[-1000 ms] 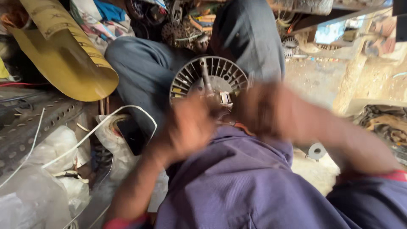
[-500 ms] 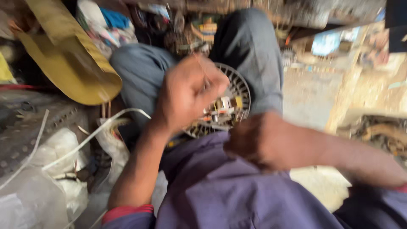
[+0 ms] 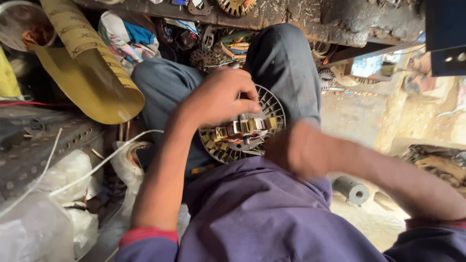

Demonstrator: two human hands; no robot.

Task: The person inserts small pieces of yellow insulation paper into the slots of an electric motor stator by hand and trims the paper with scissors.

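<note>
A round metal fan motor (image 3: pixel 252 133) with a slotted rim and wound coils rests in my lap between my knees. My left hand (image 3: pixel 221 97) is closed over its upper left part, gripping a thin upright tool or shaft whose tip shows above my fingers. My right hand (image 3: pixel 296 150) is blurred at the motor's lower right edge, against its rim; whether it grips anything cannot be told.
A curled yellow sheet (image 3: pixel 92 73) lies at the left over a perforated metal tray (image 3: pixel 43 145). White cable (image 3: pixel 97 165) and plastic bags (image 3: pixel 43 213) fill the lower left. A small grey metal cylinder (image 3: pixel 352 189) lies on the dusty floor at right. Cluttered workbench edge (image 3: pixel 291 19) above.
My left hand has settled on top of the motor with the thin tool. My right hand has dropped from beside the motor to its lower right edge.
</note>
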